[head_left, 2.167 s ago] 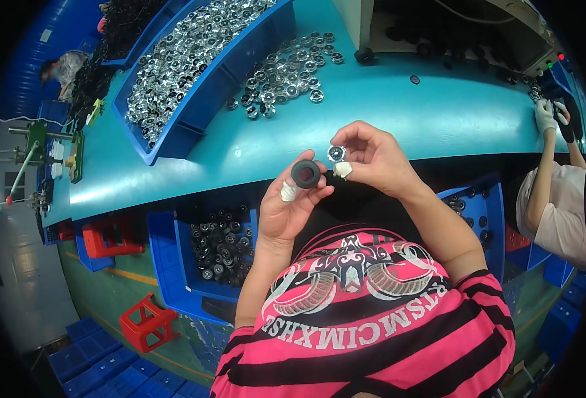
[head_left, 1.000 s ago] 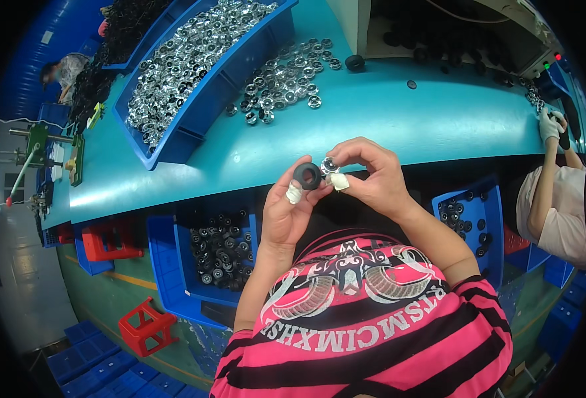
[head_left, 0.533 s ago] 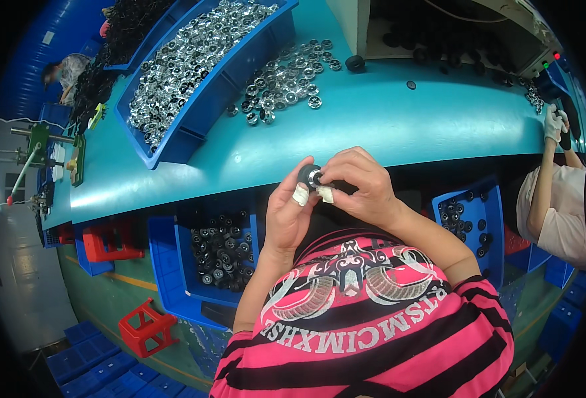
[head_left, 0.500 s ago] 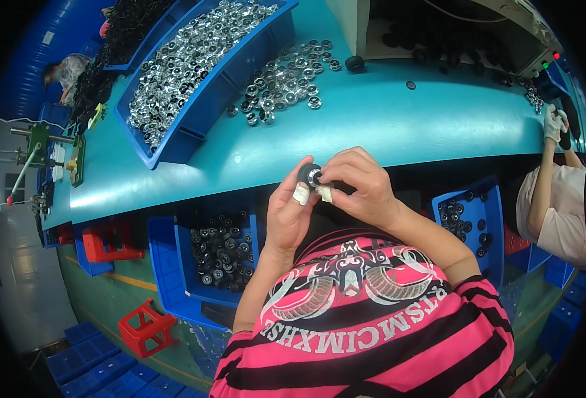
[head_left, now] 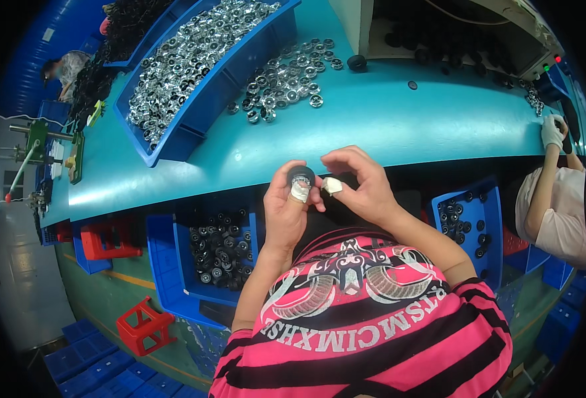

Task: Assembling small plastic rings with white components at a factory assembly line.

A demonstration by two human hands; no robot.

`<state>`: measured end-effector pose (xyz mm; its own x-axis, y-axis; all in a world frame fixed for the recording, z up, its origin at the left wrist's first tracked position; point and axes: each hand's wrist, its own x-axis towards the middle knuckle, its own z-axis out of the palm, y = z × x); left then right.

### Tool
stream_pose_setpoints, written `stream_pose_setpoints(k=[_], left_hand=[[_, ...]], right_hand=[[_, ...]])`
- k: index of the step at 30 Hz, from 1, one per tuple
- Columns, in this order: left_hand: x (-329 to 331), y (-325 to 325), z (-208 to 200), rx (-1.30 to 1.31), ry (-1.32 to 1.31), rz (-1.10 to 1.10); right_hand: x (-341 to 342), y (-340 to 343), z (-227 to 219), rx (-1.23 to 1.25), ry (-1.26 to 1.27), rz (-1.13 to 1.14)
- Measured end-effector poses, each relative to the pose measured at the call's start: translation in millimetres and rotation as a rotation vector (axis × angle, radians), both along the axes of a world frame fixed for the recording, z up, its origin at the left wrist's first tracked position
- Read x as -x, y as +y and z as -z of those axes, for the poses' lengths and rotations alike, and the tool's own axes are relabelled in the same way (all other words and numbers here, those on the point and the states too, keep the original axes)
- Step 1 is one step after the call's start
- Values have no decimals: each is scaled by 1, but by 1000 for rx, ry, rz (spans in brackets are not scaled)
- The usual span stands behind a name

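Note:
At the table's front edge my left hand is closed on a small wheel with a black tyre and a silver hub. Its thumb, wrapped in white tape, presses the hub. Just to the right, my right hand is open, thumb and fingers spread apart; white tape covers its thumb too. Nothing shows between those fingers. Ahead on the table lie many loose silver hubs. A blue bin behind them on the left is heaped with more.
Below the table edge, a blue crate of black wheels stands left, another blue crate right. A grey machine housing rises at the back. A gloved co-worker sits far right. A red stool stands on the floor.
My right hand has drawn its fingers off the wheel and opened. My left hand has turned the wheel and shifted slightly left, its thumb now on the hub.

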<state>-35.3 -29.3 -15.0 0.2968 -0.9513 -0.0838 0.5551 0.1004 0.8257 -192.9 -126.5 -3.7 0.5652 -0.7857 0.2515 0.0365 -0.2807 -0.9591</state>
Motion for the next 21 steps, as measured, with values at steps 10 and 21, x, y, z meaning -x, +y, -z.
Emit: stream_pose_setpoints(k=[10, 21], left_hand=[[7, 7, 7, -3, -172, -80], [-3, 4, 21, -64, -359, -139]], right_hand=[[-7, 18, -3, -132, 94, -177], [-23, 16, 10, -288, 34, -204]])
